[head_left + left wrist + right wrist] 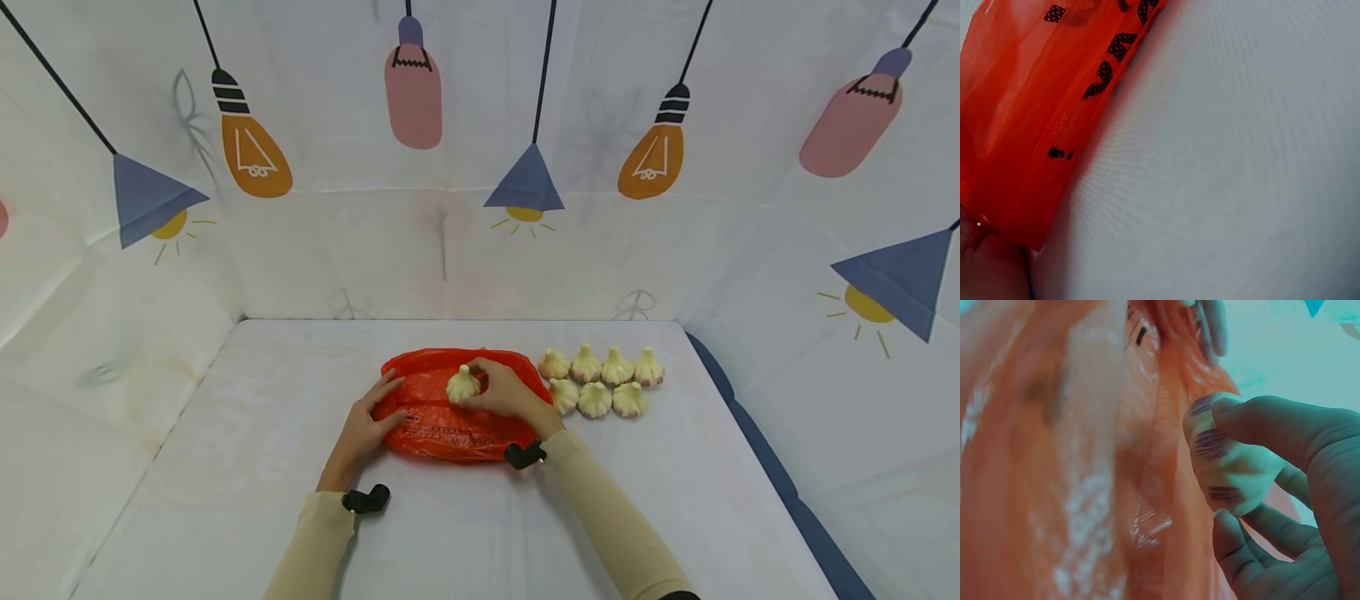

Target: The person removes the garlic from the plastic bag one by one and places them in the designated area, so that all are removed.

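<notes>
A red plastic bag (431,429) with dark printing lies on the white table. My right hand (510,390) pinches a garlic bulb (462,386) between thumb and fingers over the bag. Purple-striped patches show on this garlic bulb (1225,453) in the right wrist view. At the bag's left side, my left hand (365,425) rests with spread, fairly straight fingers touching the plastic. The left wrist view shows the printed red bag (1029,112) and only a sliver of that hand at the lower left. What the bag contains cannot be seen.
Several garlic bulbs (595,400) stand in two rows just right of the bag. White table surface (247,433) stretches to the left and front. Behind the table hangs a white sheet (442,242) printed with lamps.
</notes>
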A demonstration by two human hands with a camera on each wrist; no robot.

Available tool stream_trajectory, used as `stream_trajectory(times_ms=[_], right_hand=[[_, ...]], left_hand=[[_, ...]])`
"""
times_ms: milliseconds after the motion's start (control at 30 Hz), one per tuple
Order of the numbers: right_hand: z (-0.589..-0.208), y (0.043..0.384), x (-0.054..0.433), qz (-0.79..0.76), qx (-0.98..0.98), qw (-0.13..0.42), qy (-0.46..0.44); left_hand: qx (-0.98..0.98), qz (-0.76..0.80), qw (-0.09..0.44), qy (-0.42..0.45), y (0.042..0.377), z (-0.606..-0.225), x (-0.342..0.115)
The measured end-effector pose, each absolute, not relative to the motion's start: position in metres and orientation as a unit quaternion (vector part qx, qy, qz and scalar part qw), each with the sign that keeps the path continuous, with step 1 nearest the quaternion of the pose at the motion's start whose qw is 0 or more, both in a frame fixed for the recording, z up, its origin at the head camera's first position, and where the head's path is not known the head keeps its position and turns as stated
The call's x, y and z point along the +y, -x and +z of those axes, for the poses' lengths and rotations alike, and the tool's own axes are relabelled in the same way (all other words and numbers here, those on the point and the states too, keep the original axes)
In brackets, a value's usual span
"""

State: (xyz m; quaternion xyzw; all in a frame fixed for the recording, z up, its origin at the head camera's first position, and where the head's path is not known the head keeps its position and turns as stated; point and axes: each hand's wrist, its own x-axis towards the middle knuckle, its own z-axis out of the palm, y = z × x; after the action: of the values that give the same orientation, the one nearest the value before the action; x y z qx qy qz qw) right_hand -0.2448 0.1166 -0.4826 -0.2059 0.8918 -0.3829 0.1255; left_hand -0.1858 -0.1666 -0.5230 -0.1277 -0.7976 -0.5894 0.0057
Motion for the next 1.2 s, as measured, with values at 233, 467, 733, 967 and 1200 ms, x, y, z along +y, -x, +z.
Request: stream_trajectory(times_ms=[233, 467, 733, 967, 1200], right_hand=[[-0.476, 0.237, 0.117, -0.402, 0.889, 0.098, 0.194], [-0.468, 0.224, 0.12, -0.446, 0.873, 0.063, 0.184], [-0.457, 0.208, 0.124, -0.485, 0.861, 0.008, 0.151], [-0.447, 0.196, 0.135, -0.501, 0.856, -0.029, 0.127], [-0.438, 0.188, 0.15, -0.508, 0.853, -0.046, 0.11]], left_hand=[[-0.807, -0.577, 0.008, 0.121, 0.197, -0.548, -0.173], [-0.811, -0.572, 0.006, 0.12, 0.197, -0.549, -0.173], [-0.81, -0.575, 0.008, 0.118, 0.197, -0.547, -0.172], [-0.813, -0.571, 0.003, 0.114, 0.196, -0.547, -0.173], [-0.813, -0.57, -0.002, 0.116, 0.197, -0.546, -0.173]])
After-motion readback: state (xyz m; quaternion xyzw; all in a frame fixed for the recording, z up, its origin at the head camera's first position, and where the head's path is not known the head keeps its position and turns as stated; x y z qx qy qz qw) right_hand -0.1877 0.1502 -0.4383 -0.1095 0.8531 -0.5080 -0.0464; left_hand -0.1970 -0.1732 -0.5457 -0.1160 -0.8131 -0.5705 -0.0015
